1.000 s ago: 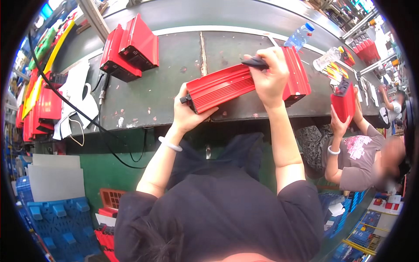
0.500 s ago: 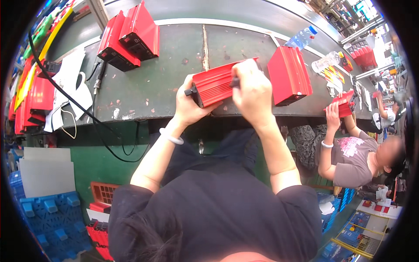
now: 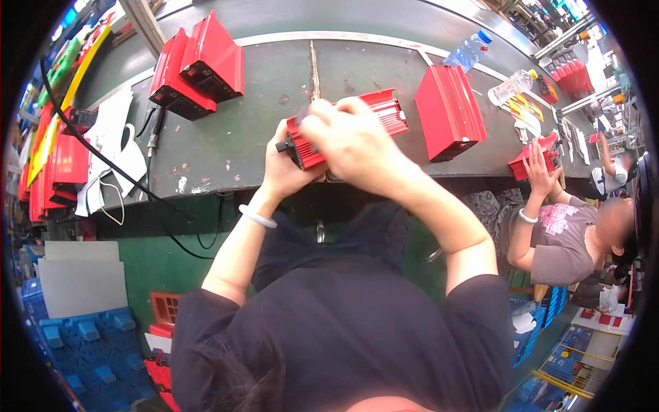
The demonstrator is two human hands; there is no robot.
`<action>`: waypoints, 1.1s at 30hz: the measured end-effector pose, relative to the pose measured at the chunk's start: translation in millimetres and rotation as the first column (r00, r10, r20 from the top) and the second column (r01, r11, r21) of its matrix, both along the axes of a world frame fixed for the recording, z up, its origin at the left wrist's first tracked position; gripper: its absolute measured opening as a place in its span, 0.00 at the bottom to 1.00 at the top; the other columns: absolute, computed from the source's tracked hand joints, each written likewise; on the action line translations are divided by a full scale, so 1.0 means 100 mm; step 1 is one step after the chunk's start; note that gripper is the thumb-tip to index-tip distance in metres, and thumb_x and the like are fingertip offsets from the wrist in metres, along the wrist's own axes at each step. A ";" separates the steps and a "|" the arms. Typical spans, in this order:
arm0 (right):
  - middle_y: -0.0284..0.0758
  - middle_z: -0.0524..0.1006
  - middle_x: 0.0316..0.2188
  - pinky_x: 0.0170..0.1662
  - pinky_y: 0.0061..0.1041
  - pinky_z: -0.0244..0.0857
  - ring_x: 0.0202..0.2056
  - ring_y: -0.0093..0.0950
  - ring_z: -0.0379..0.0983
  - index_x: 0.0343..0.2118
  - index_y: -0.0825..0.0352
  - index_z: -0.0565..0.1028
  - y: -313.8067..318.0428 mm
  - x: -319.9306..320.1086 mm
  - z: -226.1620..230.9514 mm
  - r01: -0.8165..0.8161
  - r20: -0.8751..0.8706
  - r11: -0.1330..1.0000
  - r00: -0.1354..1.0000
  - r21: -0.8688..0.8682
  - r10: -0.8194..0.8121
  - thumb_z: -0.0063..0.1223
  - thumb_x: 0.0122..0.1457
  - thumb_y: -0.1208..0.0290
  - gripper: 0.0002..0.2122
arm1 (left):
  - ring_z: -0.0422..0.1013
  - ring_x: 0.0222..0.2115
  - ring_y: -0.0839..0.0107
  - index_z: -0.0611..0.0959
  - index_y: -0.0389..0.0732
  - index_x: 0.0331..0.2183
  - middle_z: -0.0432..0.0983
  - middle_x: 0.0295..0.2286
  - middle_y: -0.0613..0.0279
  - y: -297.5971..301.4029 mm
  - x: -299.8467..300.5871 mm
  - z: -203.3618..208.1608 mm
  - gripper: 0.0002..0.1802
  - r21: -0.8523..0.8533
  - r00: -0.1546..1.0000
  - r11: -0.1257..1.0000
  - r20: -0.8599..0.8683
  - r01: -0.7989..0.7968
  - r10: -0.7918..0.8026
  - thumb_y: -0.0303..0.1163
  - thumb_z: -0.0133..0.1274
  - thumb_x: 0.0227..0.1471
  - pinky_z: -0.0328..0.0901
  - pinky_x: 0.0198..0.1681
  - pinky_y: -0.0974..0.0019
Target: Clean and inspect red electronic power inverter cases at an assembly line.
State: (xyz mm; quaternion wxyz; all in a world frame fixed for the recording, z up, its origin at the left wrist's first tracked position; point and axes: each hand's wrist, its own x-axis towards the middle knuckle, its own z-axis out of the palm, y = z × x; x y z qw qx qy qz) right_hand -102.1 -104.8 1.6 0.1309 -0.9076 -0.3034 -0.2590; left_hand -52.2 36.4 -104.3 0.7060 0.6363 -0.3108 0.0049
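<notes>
A red ribbed metal case (image 3: pixel 390 110) with a black end is held above the bench edge. My left hand (image 3: pixel 283 165) is closed around its black end from the left and below. Over the case's top face, near that same end, lies my right hand (image 3: pixel 353 141), somewhat blurred. Its fingers are bent around a small dark piece, mostly hidden, whose kind I cannot make out. Another red ribbed case (image 3: pixel 449 113) stands on the bench just right of my hands. Two more red cases (image 3: pixel 213 58) lean together at the back left.
The dark green workbench (image 3: pixel 261 89) runs across in front of me. A blue-capped bottle (image 3: pixel 469 51) and a clear bottle (image 3: pixel 513 87) are at the right. A black cable (image 3: pixel 103 151) hangs at the left, by white sheets (image 3: pixel 113 130). A co-worker (image 3: pixel 563 233) handles a red case nearby.
My right hand has slid left along the case with the small dark piece, from its right part to the black end. My left hand still holds the case.
</notes>
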 end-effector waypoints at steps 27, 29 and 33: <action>0.28 0.73 0.33 0.40 0.17 0.64 0.36 0.16 0.69 0.38 0.68 0.72 -1.06 -0.38 -0.40 0.529 -0.283 0.490 0.825 0.693 -0.490 0.53 0.56 0.82 0.07 | 0.71 0.43 0.68 0.69 0.34 0.49 0.72 0.43 0.55 -0.07 0.16 0.18 0.33 -0.251 0.924 0.961 -0.382 -0.113 0.009 0.22 0.64 0.40 0.66 0.48 0.64; 0.28 0.72 0.31 0.40 0.17 0.63 0.35 0.16 0.68 0.36 0.69 0.71 -1.00 -0.38 -0.28 0.550 -0.461 0.155 0.797 0.820 -0.389 0.52 0.58 0.80 0.04 | 0.71 0.45 0.65 0.71 0.35 0.49 0.72 0.44 0.56 -0.04 0.25 0.15 0.25 -0.430 0.832 0.882 -0.548 -0.193 -0.085 0.24 0.59 0.47 0.66 0.49 0.62; 0.27 0.71 0.30 0.40 0.16 0.62 0.33 0.16 0.67 0.35 0.68 0.71 -1.00 -0.30 -0.37 0.359 -0.227 0.251 0.872 0.899 -0.434 0.53 0.58 0.80 0.04 | 0.69 0.48 0.62 0.70 0.37 0.52 0.71 0.49 0.55 0.07 0.28 0.23 0.25 -0.517 0.705 0.840 -0.658 -0.167 -0.265 0.38 0.52 0.55 0.65 0.52 0.58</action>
